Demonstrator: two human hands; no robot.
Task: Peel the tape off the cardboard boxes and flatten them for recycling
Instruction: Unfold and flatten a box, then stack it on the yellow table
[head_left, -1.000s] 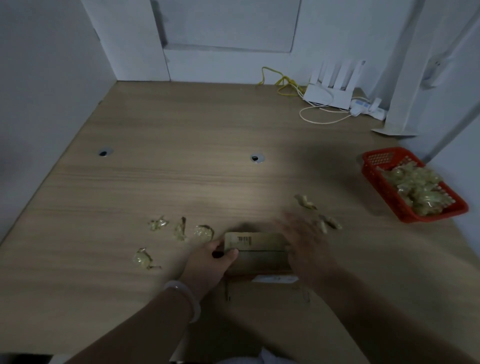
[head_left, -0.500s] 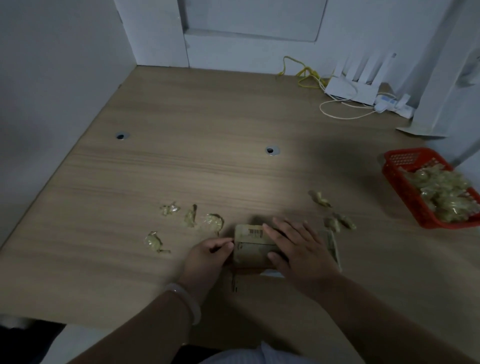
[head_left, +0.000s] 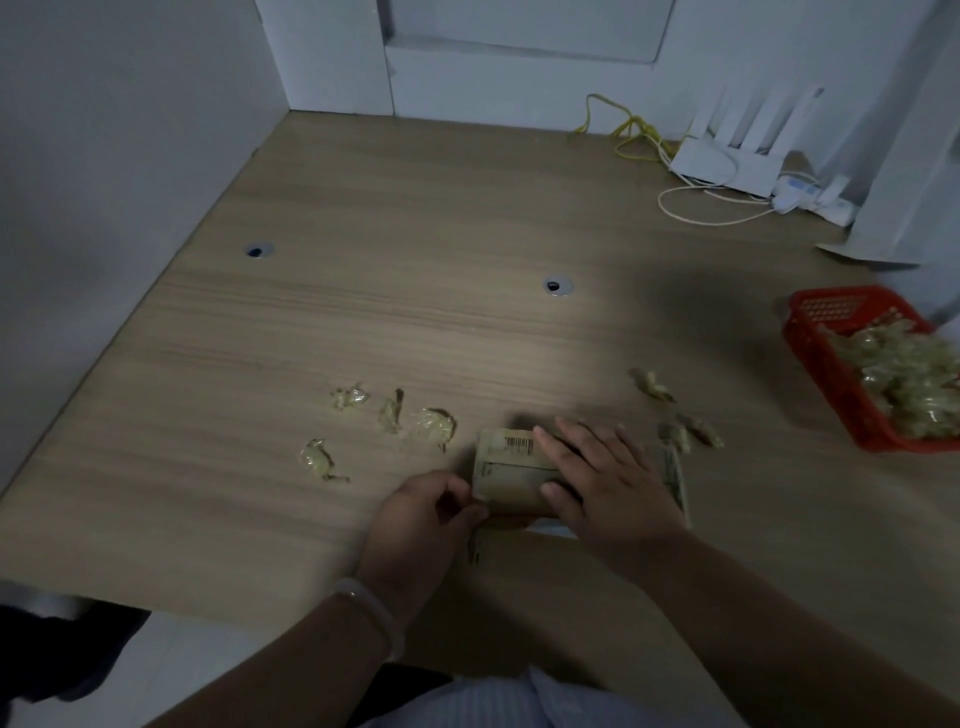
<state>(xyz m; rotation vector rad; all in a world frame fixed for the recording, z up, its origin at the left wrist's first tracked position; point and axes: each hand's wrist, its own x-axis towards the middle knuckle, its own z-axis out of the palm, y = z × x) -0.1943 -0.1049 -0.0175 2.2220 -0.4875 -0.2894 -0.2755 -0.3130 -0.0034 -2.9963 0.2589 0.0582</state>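
Observation:
A small brown cardboard box (head_left: 506, 475) with a barcode label lies near the front edge of the wooden desk (head_left: 415, 312). My right hand (head_left: 605, 478) lies flat on top of it, fingers spread and straight, covering its right half. My left hand (head_left: 426, 512) is at the box's left end, thumb and fingers curled and pinching its near left edge. A strip of tape (head_left: 675, 475) shows just right of my right hand. More flat cardboard (head_left: 519, 551) lies under the box toward me, mostly hidden by my arms.
Several crumpled tape balls (head_left: 428, 426) lie left of the box, with more crumpled tape (head_left: 691, 431) to its right. A red basket (head_left: 826, 364) of tape wads sits at the right edge. A white router (head_left: 727, 166) and cables stand at the back right.
My right hand has settled flat on the box after sweeping in blurred. My left hand stays at the box's left end. The camera has shifted left and tilted.

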